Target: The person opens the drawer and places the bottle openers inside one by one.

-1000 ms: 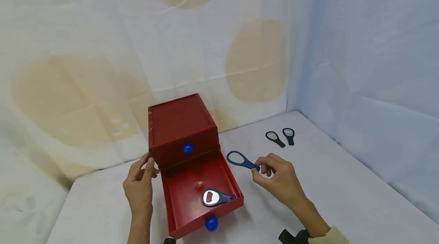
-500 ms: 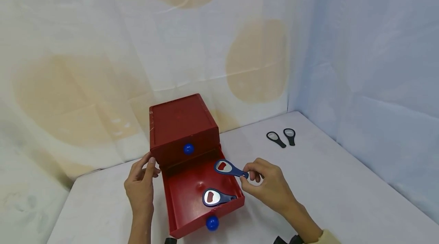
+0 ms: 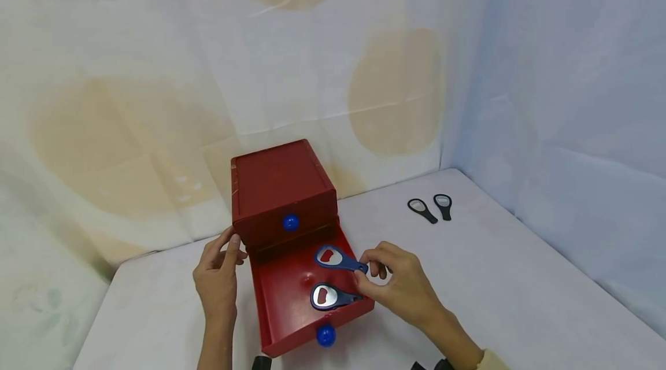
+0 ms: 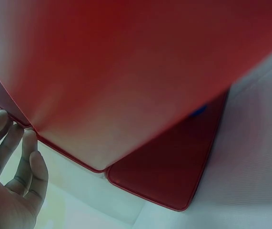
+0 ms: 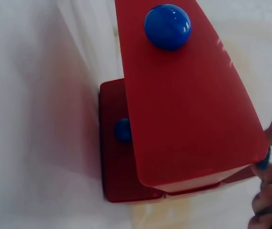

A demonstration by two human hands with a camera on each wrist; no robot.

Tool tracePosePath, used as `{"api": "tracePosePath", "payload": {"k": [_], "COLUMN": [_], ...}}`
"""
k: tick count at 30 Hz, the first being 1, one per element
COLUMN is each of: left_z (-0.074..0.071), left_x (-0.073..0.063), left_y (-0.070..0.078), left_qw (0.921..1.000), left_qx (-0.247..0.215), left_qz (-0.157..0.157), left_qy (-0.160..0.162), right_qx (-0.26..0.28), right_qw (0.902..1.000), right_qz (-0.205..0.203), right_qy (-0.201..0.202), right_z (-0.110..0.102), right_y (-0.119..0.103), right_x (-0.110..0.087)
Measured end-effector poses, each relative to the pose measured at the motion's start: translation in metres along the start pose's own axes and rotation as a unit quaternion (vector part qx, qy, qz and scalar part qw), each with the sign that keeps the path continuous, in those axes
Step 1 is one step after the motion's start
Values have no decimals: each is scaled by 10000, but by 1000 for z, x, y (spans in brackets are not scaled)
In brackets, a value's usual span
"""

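Observation:
My right hand (image 3: 398, 283) pinches a blue bottle opener (image 3: 329, 256) by its handle end, its round head over the open red drawer (image 3: 278, 321). Another blue bottle opener (image 3: 325, 296) lies inside that drawer, near the front right corner. The drawer juts out of a red drawer cabinet (image 3: 281, 176). With fingertips at the cabinet's left side edge, my left hand (image 3: 218, 283) steadies there; its fingers (image 4: 27, 162) touch the red edge in the left wrist view. In the right wrist view the drawer front hides most of the held opener.
Two black bottle openers, a left one (image 3: 422, 210) and a right one (image 3: 443, 207), lie on the white table (image 3: 494, 295) at the back right. A blue knob (image 3: 325, 335) sticks out from the drawer front. Cloth walls (image 3: 291, 69) stand behind and to the right.
My right hand has moved left, bringing the pinched blue bottle opener from beside the drawer to over it. My left hand has stayed at the cabinet's side. The view has shifted slightly.

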State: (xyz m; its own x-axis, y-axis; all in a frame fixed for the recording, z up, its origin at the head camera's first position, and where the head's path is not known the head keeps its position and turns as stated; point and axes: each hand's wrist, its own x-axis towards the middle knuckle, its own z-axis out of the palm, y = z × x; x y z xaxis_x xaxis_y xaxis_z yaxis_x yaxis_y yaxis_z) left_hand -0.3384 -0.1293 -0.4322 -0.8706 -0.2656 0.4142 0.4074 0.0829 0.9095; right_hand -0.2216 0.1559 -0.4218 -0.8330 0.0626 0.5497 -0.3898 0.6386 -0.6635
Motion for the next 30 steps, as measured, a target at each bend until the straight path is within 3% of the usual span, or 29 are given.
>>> {"api": "tracePosePath", "payload": {"k": [7,14,17,23,27,30], "left_z": [1,1,1,-5,-7,-9], "left_x": [0,-2,-4,-3,-4,-4], "left_y": [0,6,11,2,5,7], "left_qw": [10000,10000,10000,10000,10000,9999], "left_qx": [29,63,44,8,60,105], "left_qz": [62,67,34,39,-10,-29], "left_qy": [-16,-5,-30,13,39,56], "right_qx": [30,57,121,351,404,521], "right_qw": [9993,9995,9999,9946,9806,9708], "right_qz": [90,176,-15,-907,-1746,-2171], "right_qy": [-370,-246,-96,362,793,878], "right_z": [1,-1,-1,7,13,18], "right_y": [0,2,4,2,-2,-3], "right_x": [-2,-9,-20,-45,-55,-60]}}
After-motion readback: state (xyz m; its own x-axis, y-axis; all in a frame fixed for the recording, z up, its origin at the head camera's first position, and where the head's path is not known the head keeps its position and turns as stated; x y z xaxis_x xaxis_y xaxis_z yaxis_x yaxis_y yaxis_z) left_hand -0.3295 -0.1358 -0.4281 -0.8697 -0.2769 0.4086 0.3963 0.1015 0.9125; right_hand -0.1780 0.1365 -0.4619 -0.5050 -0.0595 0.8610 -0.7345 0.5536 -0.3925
